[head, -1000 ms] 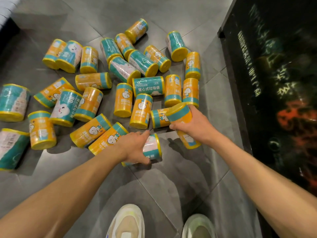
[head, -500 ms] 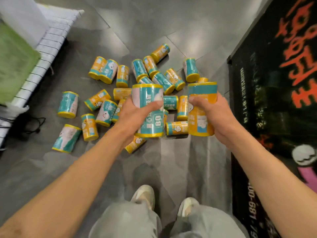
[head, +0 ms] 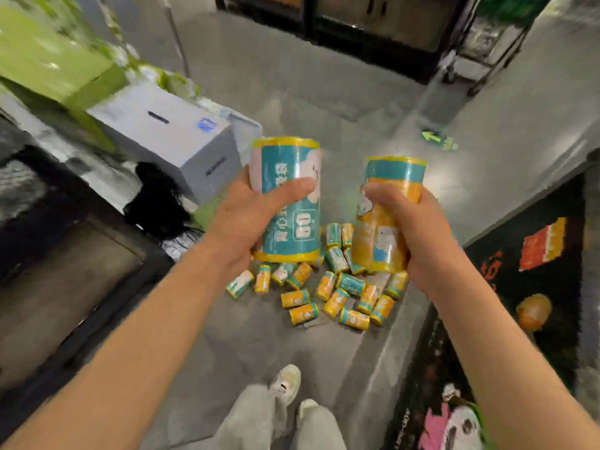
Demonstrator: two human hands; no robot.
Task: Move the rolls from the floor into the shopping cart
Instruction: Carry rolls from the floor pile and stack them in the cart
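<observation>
Since 0.5 s ago both arms have come up and the view has tipped higher: the pile of rolls on the floor (head: 324, 287) now sits far below and reads small, and a grey box (head: 168, 138) with green cartons (head: 55, 60) behind it has come into view on the left.

Left hand (head: 246, 219) grasps a teal roll (head: 289, 199) upright, thumb laid across its front, fingers wrapped behind; yellow rims top and bottom, "80" printed on the label. Right hand (head: 412, 235) grasps an orange roll (head: 386, 216) with a teal band at the top, thumb across the front, roll tilted slightly with its top leaning right. The 2 held rolls are near each other, not touching, both well above the floor.

Remaining rolls lie scattered on the grey tiled floor (head: 276, 345), mixed teal and orange, most on their sides; count unclear through blur.

A dark printed mat (head: 526, 287) with red and pink graphics runs along the right. A black tangle of cable or cloth (head: 156, 196) lies beside the grey box. Pale trousers and 2 light shoes (head: 285, 384) show at the bottom edge. Shopping cart not identifiable in this blurred frame.
</observation>
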